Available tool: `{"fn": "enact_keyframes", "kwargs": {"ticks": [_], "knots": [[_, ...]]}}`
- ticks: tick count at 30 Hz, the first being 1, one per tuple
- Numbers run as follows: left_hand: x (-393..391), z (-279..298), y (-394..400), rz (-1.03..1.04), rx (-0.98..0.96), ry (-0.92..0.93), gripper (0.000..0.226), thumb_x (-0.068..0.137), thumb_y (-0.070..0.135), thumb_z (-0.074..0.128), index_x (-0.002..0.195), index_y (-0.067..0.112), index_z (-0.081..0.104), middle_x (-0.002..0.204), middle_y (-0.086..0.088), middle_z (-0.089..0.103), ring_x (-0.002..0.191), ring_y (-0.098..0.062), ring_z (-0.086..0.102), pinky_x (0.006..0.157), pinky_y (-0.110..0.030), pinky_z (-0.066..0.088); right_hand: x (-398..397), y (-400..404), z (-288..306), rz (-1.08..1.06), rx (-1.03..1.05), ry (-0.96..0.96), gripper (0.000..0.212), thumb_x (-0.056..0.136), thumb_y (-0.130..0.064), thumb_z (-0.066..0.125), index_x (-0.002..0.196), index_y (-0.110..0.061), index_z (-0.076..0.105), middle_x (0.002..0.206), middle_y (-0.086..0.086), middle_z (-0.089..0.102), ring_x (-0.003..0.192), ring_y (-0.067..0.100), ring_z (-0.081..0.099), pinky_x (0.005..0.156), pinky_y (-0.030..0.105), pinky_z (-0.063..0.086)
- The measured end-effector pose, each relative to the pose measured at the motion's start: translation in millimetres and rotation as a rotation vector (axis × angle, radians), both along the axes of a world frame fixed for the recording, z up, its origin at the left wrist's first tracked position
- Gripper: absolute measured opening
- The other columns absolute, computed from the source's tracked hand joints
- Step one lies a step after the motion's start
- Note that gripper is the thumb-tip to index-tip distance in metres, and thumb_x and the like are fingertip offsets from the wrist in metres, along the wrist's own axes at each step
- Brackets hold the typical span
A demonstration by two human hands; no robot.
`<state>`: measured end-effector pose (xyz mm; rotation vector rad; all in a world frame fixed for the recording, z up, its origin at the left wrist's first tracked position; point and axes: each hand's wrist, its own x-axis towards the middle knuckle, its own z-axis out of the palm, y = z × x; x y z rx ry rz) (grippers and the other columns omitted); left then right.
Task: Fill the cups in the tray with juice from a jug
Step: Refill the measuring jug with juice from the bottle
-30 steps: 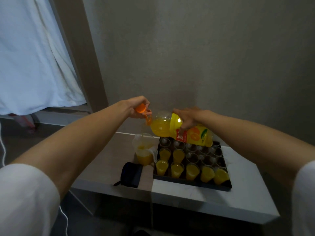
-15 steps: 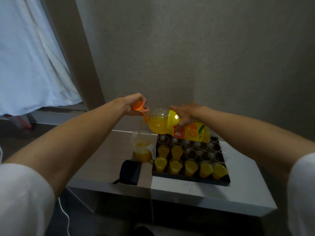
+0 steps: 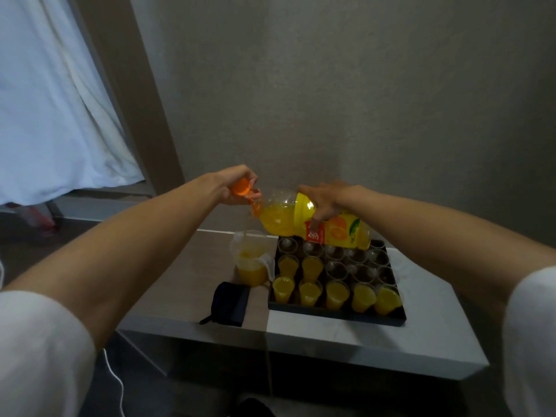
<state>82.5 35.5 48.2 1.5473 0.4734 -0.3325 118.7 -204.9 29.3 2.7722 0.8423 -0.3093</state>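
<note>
Dim overall, with a grey-brown cast. Brightest at the white curtain [image 3: 51, 100] on the left, suggesting light from that side. Backlit glow through the juice bottle [image 3: 313, 224]. Soft shadow on the wall behind it and beneath the tabletop [image 3: 421, 335]. Wide-angle bending at the edges; sleeves [image 3: 39, 350] in the lower corners large and blurred. Grainy, soft detail throughout.

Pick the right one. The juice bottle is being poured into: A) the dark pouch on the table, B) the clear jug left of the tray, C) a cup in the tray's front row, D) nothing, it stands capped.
B: the right hand tips the bottle, a thin stream falling into the jug beside the tray.
</note>
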Motion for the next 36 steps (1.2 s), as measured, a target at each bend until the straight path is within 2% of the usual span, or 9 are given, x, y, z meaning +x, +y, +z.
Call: {"fn": "enact_keyframes", "kwargs": {"ticks": [4, 7, 9, 19, 23, 30, 36], "knots": [[-4.1, 3.7, -2.3, 0.003, -0.022, 0.003, 0.012, 0.092, 0.008, 0.050, 0.080, 0.011, 0.050, 0.084, -0.008, 0.055, 0.073, -0.019, 0.061, 0.099, -0.031, 0.052, -0.1, 0.1, 1.9, -0.004, -0.004, -0.004, 0.109, 0.076, -0.063, 0.080, 0.159, -0.028, 0.020, 0.141, 0.007, 0.056, 0.119, 0.033, 0.059, 0.080, 0.036, 0.045], [-9.7, 7.2, -4.9, -0.007, -0.071, -0.001, 0.029, 0.095, 0.001, 0.036, 0.071, 0.014, 0.042, 0.076, -0.008, 0.042, 0.068, -0.020, 0.048, 0.074, -0.025, 0.045, -0.3, 1.9, 1.9, -0.004, -0.007, -0.011, 0.107, 0.074, -0.062, 0.082, 0.156, -0.028, 0.023, 0.134, 0.007, 0.060, 0.114, 0.033, 0.061, 0.077, 0.036, 0.045], [-12.8, 9.7, -6.2, -0.019, -0.066, -0.005, 0.031, 0.096, 0.000, 0.033, 0.069, 0.015, 0.041, 0.077, -0.008, 0.041, 0.068, -0.021, 0.047, 0.069, -0.026, 0.040, -0.6, 2.7, 2.7, -0.003, -0.004, -0.008, 0.107, 0.073, -0.062, 0.083, 0.156, -0.028, 0.023, 0.134, 0.007, 0.060, 0.114, 0.033, 0.061, 0.078, 0.037, 0.047], [-15.0, 6.2, -4.8, -0.017, -0.022, -0.013, 0.031, 0.091, -0.001, 0.030, 0.066, 0.015, 0.036, 0.078, -0.007, 0.039, 0.067, -0.021, 0.045, 0.065, -0.024, 0.036, -1.0, 2.9, 2.0, 0.014, -0.014, -0.025, 0.110, 0.073, -0.063, 0.082, 0.157, -0.027, 0.021, 0.138, 0.006, 0.059, 0.115, 0.033, 0.061, 0.082, 0.037, 0.050], [-16.4, 6.2, -5.3, -0.023, -0.064, -0.002, 0.030, 0.092, -0.002, 0.032, 0.068, 0.016, 0.039, 0.076, -0.007, 0.039, 0.067, -0.021, 0.045, 0.067, -0.026, 0.038, -1.5, 2.2, 0.5, 0.018, -0.023, -0.021, 0.111, 0.071, -0.064, 0.083, 0.157, -0.029, 0.021, 0.136, 0.006, 0.059, 0.113, 0.033, 0.061, 0.089, 0.045, 0.055], [-17.2, 3.1, -4.7, -0.019, -0.080, 0.005, 0.031, 0.094, -0.001, 0.032, 0.069, 0.015, 0.039, 0.077, -0.008, 0.039, 0.067, -0.020, 0.045, 0.067, -0.024, 0.037, -2.0, 2.5, -1.6, -0.001, -0.035, 0.006, 0.109, 0.074, -0.061, 0.082, 0.158, -0.028, 0.020, 0.133, 0.007, 0.060, 0.105, 0.030, 0.061, 0.083, 0.041, 0.055], [-11.6, -3.7, -0.2, -0.019, -0.083, 0.014, 0.030, 0.086, -0.004, 0.031, 0.064, 0.014, 0.038, 0.076, -0.008, 0.037, 0.068, -0.022, 0.045, 0.069, -0.025, 0.037, -0.5, 5.2, -4.3, -0.001, -0.026, 0.015, 0.106, 0.075, -0.060, 0.082, 0.156, -0.028, 0.021, 0.118, 0.003, 0.060, 0.096, 0.028, 0.060, 0.079, 0.040, 0.056]]}}
